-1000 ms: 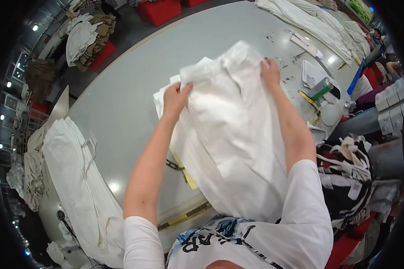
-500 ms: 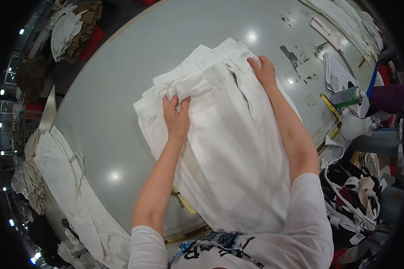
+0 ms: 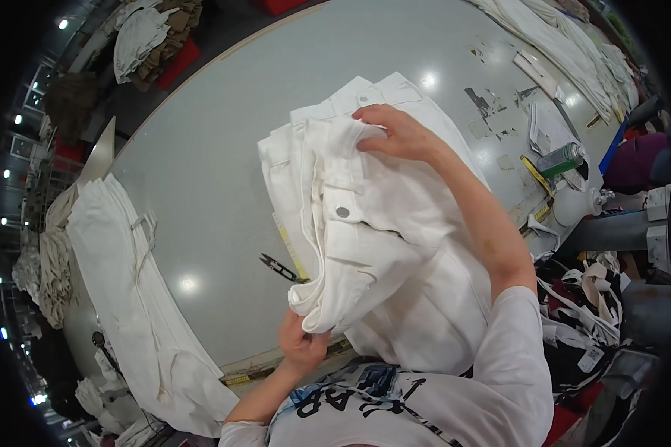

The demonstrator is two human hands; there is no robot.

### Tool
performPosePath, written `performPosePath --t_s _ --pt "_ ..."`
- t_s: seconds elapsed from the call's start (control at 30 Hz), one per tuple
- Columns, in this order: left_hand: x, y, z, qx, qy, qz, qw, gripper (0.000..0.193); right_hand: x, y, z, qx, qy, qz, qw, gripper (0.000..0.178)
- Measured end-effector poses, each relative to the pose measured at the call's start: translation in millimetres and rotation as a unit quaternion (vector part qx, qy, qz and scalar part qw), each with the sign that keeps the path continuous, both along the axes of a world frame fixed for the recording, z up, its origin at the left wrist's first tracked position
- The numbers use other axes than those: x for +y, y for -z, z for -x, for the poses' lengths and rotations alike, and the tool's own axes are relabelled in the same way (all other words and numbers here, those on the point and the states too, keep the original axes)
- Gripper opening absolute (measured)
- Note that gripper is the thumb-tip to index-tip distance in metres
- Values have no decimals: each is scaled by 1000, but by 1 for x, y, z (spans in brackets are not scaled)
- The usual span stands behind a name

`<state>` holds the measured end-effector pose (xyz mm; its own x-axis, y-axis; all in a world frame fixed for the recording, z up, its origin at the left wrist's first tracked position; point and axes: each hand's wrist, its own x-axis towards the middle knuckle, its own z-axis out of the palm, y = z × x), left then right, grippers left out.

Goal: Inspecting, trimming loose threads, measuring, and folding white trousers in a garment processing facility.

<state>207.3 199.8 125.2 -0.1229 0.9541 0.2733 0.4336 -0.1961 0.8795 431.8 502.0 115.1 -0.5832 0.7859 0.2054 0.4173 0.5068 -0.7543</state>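
A pair of white trousers (image 3: 417, 216) lies partly lifted on top of other folded white trousers (image 3: 277, 156). Its waistband runs from far to near, and a round metal button (image 3: 342, 212) shows beside the fly. My left hand (image 3: 303, 344), close to my body, is closed on the near end of the waistband; the cloth covers some of its fingers. At the far end, my right hand (image 3: 395, 134) pinches the waistband between thumb and fingers. Black thread snips (image 3: 279, 267) lie on the table just left of the waistband, by a yellow tape measure (image 3: 291, 244).
More white trousers (image 3: 130, 268) hang over the table's left edge. On the right are a green spray can (image 3: 561, 159), papers (image 3: 548, 128) and a white bottle (image 3: 576, 205). White garments (image 3: 555, 45) lie at the far right. Cloth scraps (image 3: 585, 320) fill the area below the right edge.
My left hand has drawn its end of the waistband toward my body, turning the trousers and baring the button. My right hand has moved left with its end. The snips are now uncovered.
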Motion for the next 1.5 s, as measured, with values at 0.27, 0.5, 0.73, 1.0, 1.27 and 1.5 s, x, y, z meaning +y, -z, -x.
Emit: performPosePath --t_s 0.27,0.5,0.73,1.0,1.27,1.5 --pt "-113 70 38 -422 -161 315 834 20 -88 112 122 -123 -42 31 991 34" --pt "-137 97 52 -473 -151 313 810 16 -121 59 140 -143 -83 40 985 23" --pt "-76 4 86 -269 -131 33 954 18 -206 -124 63 187 231 -180 938 13" --pt "-92 -178 24 -249 317 -412 817 19 -453 -297 -91 37 576 -637 510 24" --pt "-137 -201 -44 -321 486 -324 746 14 -600 -314 -156 -105 668 -636 372 35" --pt "-106 -250 -45 -343 381 -420 748 19 -494 -342 -191 -64 639 -647 412 33"
